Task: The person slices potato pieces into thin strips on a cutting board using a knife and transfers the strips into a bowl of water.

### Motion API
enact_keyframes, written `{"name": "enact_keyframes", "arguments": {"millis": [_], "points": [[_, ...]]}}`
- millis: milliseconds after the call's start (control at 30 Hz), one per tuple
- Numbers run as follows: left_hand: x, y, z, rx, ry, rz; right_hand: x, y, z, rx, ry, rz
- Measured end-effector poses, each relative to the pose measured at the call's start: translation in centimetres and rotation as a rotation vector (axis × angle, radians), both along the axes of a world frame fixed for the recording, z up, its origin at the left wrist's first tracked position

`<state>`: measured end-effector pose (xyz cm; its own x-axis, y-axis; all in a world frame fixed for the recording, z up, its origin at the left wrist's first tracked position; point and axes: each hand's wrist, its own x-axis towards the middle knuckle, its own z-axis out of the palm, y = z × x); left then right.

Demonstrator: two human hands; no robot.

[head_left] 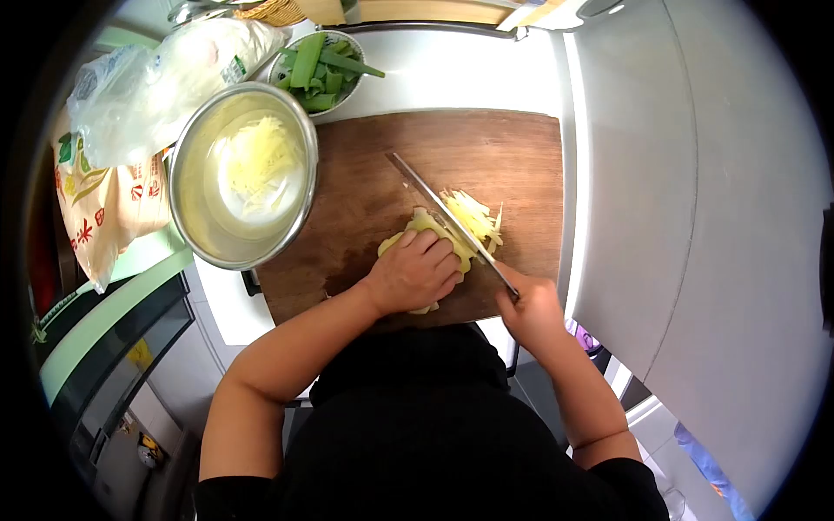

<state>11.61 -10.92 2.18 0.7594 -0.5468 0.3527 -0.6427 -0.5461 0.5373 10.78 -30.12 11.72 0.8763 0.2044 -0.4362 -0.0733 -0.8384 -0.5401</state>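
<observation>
Two grips closed: right hand (532,314) on metal knife (434,201), left hand (417,271) on flat slices (423,220); wood board (356,165) extended right of thin shreds (473,214).

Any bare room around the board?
White counter: beyond the board, right of the green leaves. Board: far edge, and between steel bowl and knife. Crowded: board's near middle, with left hand on yellow slices, right hand on knife.

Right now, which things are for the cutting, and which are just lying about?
For cutting:
knife, in the right fingers
yellow slices, under the left fingers
cut strips
board
metal bowl, holding more strips

Probably just lying about:
plastic bag
sack
greens
</observation>
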Motion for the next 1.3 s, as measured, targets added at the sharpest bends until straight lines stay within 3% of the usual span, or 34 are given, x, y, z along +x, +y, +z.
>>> {"name": "enact_keyframes", "arguments": {"millis": [233,700,967,1300], "points": [[-0.1,0.0,-0.5,-0.063,-0.01,-0.007,-0.2,-0.4,2.0,-0.018,0.036,0.058],[-0.1,0.0,0.0,-0.046,0.007,-0.01,0.1,0.7,-1.0,-0.059,-0.1,0.122],[-0.2,0.0,-0.5,-0.054,-0.046,0.004,-0.2,0.0,2.9,-0.046,0.088,0.046],[0.0,0.0,-0.1,-0.072,-0.046,0.016,-0.2,1.0,-0.7,-0.132,-0.027,0.127]]}}
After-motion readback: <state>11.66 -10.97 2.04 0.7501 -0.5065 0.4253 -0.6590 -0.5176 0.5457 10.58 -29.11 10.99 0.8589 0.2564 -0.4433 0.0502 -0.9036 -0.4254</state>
